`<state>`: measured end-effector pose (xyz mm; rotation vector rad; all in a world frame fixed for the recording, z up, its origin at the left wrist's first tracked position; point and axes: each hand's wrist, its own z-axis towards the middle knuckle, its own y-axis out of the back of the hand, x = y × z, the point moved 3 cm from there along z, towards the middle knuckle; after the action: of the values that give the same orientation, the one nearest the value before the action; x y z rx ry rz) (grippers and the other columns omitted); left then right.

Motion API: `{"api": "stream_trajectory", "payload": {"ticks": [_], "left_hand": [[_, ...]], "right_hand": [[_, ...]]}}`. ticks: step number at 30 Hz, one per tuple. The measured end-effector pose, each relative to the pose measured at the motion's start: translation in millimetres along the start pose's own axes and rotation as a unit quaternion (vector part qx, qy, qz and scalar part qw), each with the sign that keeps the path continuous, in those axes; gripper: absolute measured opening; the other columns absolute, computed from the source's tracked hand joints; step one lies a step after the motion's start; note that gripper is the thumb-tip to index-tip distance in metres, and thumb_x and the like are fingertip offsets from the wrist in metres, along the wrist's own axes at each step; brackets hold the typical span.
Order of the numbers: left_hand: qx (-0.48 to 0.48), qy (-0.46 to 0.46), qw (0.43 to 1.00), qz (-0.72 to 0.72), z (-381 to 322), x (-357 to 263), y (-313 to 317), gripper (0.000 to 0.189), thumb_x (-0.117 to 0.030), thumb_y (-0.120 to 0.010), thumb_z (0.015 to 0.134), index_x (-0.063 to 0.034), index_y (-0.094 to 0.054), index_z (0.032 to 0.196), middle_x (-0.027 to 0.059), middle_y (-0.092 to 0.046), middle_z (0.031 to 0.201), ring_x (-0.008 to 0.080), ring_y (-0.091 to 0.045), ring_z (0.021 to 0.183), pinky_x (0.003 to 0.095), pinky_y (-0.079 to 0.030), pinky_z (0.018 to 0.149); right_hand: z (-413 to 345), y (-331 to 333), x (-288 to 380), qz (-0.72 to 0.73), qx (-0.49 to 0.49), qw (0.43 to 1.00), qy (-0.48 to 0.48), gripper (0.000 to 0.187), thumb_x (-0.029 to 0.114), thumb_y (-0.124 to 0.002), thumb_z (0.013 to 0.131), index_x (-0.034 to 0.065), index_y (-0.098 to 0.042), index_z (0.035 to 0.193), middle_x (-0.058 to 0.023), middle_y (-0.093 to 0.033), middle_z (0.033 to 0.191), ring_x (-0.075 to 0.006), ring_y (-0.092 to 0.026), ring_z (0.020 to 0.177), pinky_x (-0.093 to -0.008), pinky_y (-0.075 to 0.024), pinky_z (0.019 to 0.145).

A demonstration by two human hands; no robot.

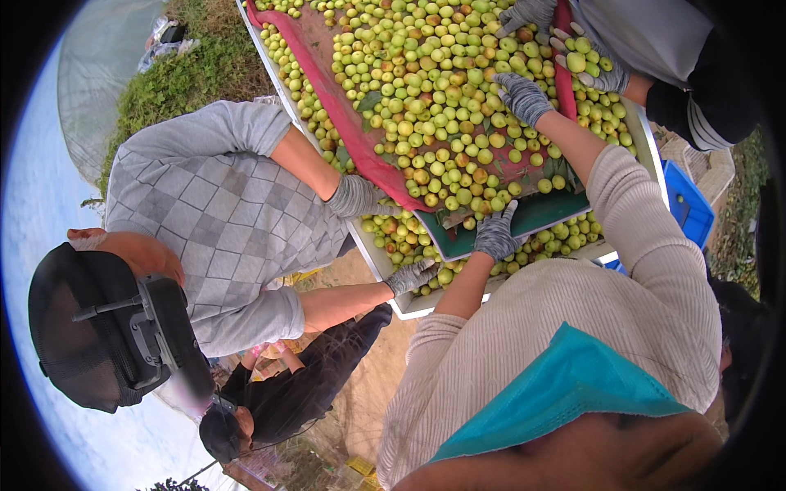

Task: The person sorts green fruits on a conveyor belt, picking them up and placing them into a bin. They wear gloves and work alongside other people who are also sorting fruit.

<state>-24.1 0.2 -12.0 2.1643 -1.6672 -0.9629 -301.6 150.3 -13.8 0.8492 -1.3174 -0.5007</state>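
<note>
Both my hands wear grey striped knit gloves with pale fingertips. My left hand lies at the near end of the sorting surface, over the dark green panel. Its spread fingers touch a few small round yellow-green fruits. Farther forward and to the right, my right hand rests on the layer of fruit with its fingers apart, near the red cloth strip on the right side. Neither hand appears to grip anything. Some fruits show reddish-brown patches, and a green leaf lies among them.
A white-rimmed trough with more fruit surrounds the surface. At left, a person's gloved hands reach in; another person's gloved hand holds several fruits at upper right. A red cloth strip runs along the left. A blue crate stands right.
</note>
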Motion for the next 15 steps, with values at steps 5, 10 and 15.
{"api": "stream_trajectory", "payload": {"ticks": [5, 10, 15], "left_hand": [[0.003, -0.003, 0.999, 0.046, -5, -6, 10, 0.102, -0.058, -0.075, 0.085, -0.0180, -0.027, 0.165, 0.0220, -0.039, 0.162, 0.0387, -0.046, 0.144, 0.0484, -0.037, 0.120], [0.012, -0.002, 1.000, 0.028, -7, -10, 13, 0.105, -0.057, -0.077, 0.083, -0.0188, -0.025, 0.166, 0.0217, -0.038, 0.163, 0.0376, -0.044, 0.147, 0.0482, -0.035, 0.122], [0.012, 0.002, 1.000, 0.015, -6, -7, 11, 0.104, -0.058, -0.077, 0.083, -0.0189, -0.026, 0.166, 0.0214, -0.038, 0.163, 0.0409, -0.043, 0.147, 0.0530, -0.032, 0.123]], "right_hand": [[1, -38, 25, -0.032, 0.168, 0.984, -0.044, 0.038, 0.008, -0.057, 0.100, 0.0113, -0.062, 0.137, -0.0177, -0.067, 0.129, -0.0343, -0.067, 0.118, -0.0470, -0.0524, 0.103], [-43, -66, 40, -0.044, 0.303, 0.952, -0.011, 0.040, 0.016, -0.059, 0.102, 0.0121, -0.060, 0.142, -0.0187, -0.061, 0.137, -0.0374, -0.061, 0.126, -0.0493, -0.0513, 0.102], [-89, -34, 20, 0.338, 0.198, 0.877, -0.277, 0.035, 0.039, -0.054, 0.108, 0.0068, -0.063, 0.118, -0.0107, -0.066, 0.072, -0.0255, -0.064, 0.057, -0.0389, -0.0540, 0.056]]}}
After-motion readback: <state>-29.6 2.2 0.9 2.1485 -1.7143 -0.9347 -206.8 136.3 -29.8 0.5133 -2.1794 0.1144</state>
